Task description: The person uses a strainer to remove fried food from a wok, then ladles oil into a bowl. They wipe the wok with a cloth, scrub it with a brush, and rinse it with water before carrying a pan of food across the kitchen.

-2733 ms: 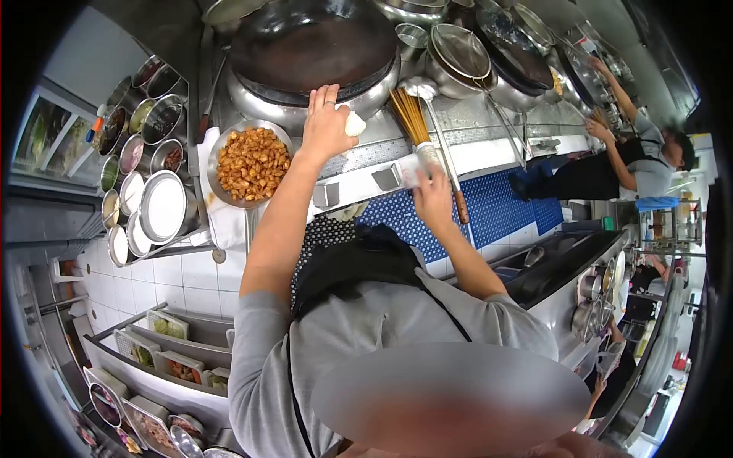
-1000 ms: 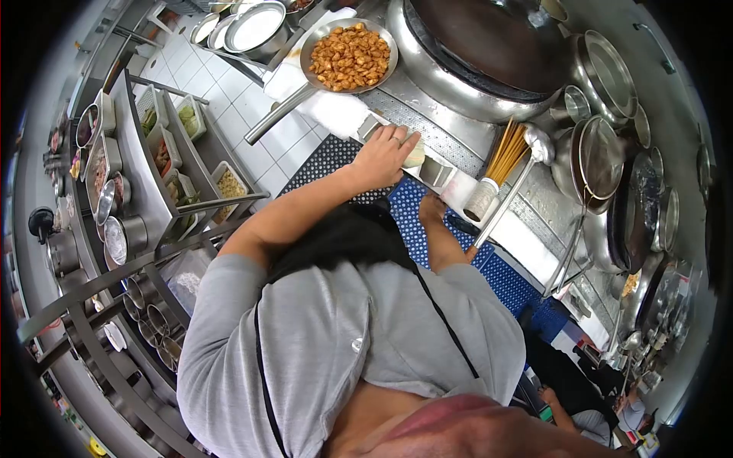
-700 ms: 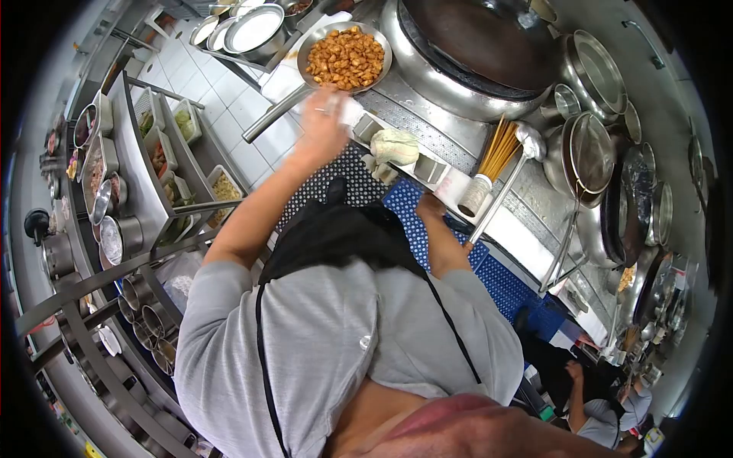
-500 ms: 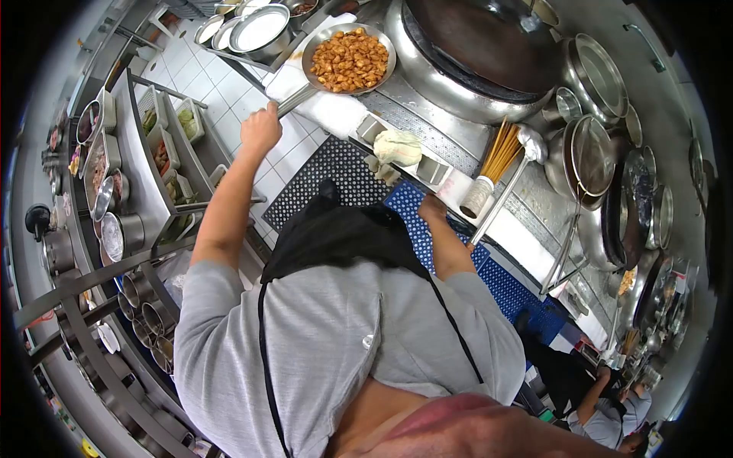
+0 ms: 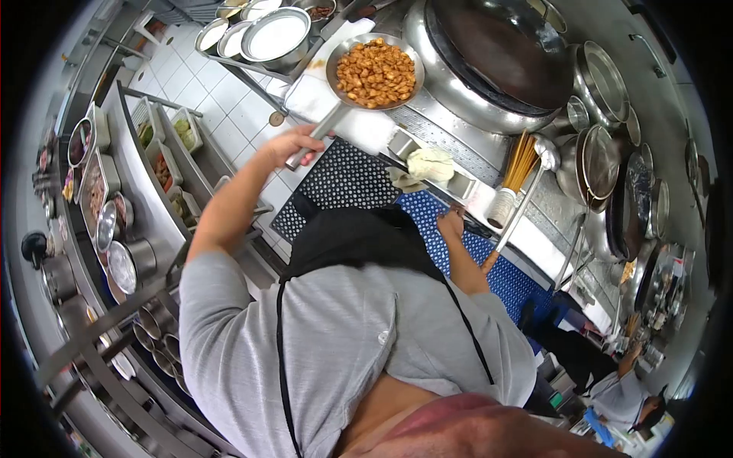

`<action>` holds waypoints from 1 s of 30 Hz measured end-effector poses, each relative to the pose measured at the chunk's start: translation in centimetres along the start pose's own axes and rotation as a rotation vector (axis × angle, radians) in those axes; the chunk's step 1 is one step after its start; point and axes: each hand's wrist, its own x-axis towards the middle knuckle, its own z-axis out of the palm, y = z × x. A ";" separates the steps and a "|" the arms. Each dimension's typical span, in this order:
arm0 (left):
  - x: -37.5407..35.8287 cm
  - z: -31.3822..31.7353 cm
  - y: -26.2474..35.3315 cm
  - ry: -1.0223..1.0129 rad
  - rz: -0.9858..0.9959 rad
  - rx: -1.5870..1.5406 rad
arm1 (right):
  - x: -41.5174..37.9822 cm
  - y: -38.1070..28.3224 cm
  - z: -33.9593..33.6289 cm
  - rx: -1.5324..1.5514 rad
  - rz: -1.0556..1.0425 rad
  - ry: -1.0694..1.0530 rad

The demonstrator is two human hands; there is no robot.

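My left hand [image 5: 296,146] grips the tail end of a handle on a round metal pan [image 5: 334,79], with fingers on both sides of the handle. Browned, glazed chunks of food [image 5: 376,72] fill the pan, which rests over a white towel [image 5: 370,131] on the stove counter. My right hand [image 5: 451,221] hangs low at the counter's front edge, below a crumpled pale cloth [image 5: 430,164]; its fingers are too small to make out. Right of it, a long-handled ladle [image 5: 546,153] leans across the edge, its wooden grip passing beside my right forearm.
A large dark wok [image 5: 496,53] sits on the range. A bamboo brush [image 5: 519,168] lies beside the ladle. Metal pots of white contents [image 5: 275,37] stand at the back left. Shelves of food tubs [image 5: 183,133] line the left. Another person [image 5: 618,393] works at lower right.
My left hand has shifted its hold on the pan handle, turning from a fist to a looser grip. The whole view has shifted slightly; the pan still lies on the counter.
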 end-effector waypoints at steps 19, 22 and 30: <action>-7.2 -4.3 3.8 -0.307 0.155 -0.015 | -14.2 -16.8 4.2 0.298 0.209 -0.233; -9.6 -4.8 5.5 -0.319 0.168 -0.073 | -13.7 -19.2 2.6 0.196 0.073 -0.279; -16.1 -9.9 10.0 -0.147 0.222 -0.237 | -14.0 -36.3 -17.0 0.340 -0.386 -0.701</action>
